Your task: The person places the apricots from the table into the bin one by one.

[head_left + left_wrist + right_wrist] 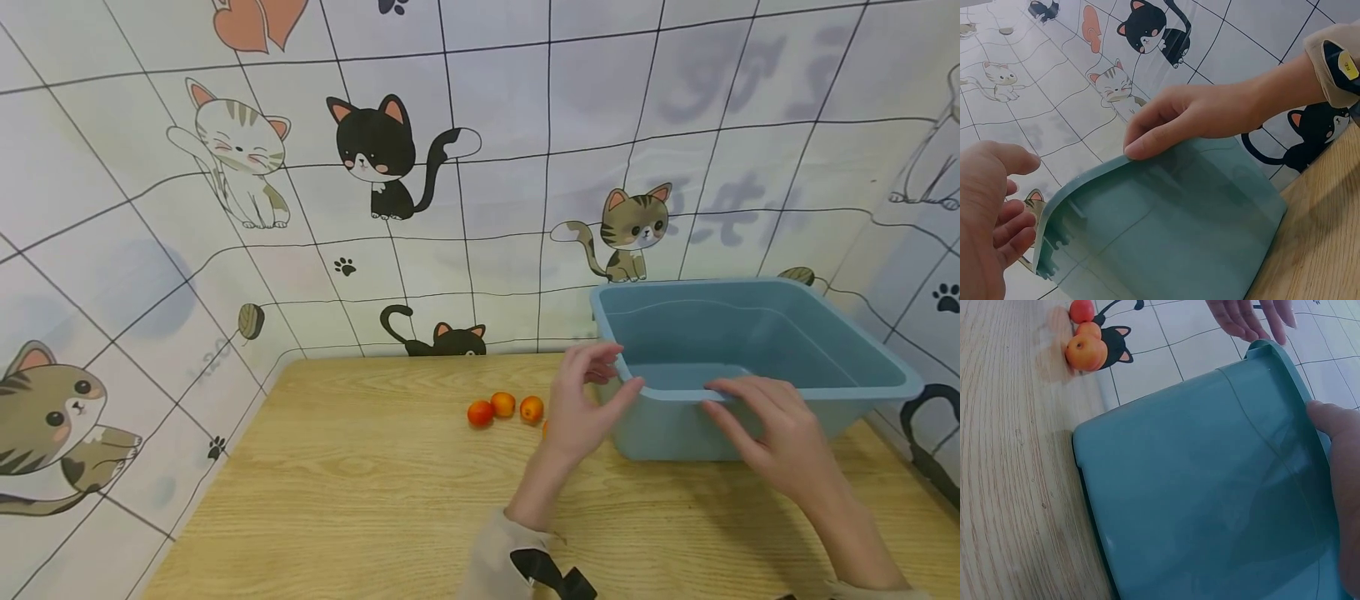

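A blue-green plastic tub (pixel 720 429) stands at the right of the wooden table, its open top facing up and no contents showing inside. My right hand (pixel 776 429) pinches the front rim; in the left wrist view, that hand (pixel 1191 119) has its thumb outside the wall and fingers over the edge. Beside the front left corner is my left hand (pixel 585 400), fingers loosely bent and thumb apart. The left wrist view shows this hand (pixel 991 219) just off the rim, gripping nothing.
Several small round orange and red fruits (pixel 503 405) lie on the table (pixel 337 483) left of the tub, one partly hidden by my left hand. A cat-print sheet (pixel 510 200) encloses the back and sides. A black curved strap (pixel 926 450) is at the far right.
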Demonstrator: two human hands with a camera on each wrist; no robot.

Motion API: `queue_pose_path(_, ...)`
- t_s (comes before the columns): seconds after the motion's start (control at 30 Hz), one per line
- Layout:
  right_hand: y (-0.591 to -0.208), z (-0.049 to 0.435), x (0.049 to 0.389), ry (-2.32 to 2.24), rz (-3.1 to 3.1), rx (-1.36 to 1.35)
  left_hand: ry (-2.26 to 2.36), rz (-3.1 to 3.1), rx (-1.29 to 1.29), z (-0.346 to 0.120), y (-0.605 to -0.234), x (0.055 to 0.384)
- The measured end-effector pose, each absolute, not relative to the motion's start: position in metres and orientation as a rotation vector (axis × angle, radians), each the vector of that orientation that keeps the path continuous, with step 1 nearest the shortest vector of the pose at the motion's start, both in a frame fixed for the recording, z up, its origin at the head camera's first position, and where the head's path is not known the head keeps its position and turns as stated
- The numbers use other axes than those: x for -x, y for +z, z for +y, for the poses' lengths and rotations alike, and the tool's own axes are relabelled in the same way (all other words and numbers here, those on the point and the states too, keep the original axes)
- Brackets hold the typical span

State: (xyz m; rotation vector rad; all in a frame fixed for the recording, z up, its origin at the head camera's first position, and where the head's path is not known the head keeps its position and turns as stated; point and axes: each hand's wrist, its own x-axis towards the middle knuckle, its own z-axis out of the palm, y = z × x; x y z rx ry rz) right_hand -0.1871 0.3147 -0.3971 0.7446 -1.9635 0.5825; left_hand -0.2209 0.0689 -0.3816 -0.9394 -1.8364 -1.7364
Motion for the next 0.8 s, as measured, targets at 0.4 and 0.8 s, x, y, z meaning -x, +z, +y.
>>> queue_pose_path(0.4, -0.396, 0.314, 0.186, 0.590, -1.962, -0.739, -1.724, -1.914, 0.904, 0.049, -0.390, 0.228)
queue_pose_path(0.8, -0.397, 0.315, 0.186, 0.572, -1.965, -0.745, -1.734, -2.056, 0.852, 0.028, -0.395, 0.228)
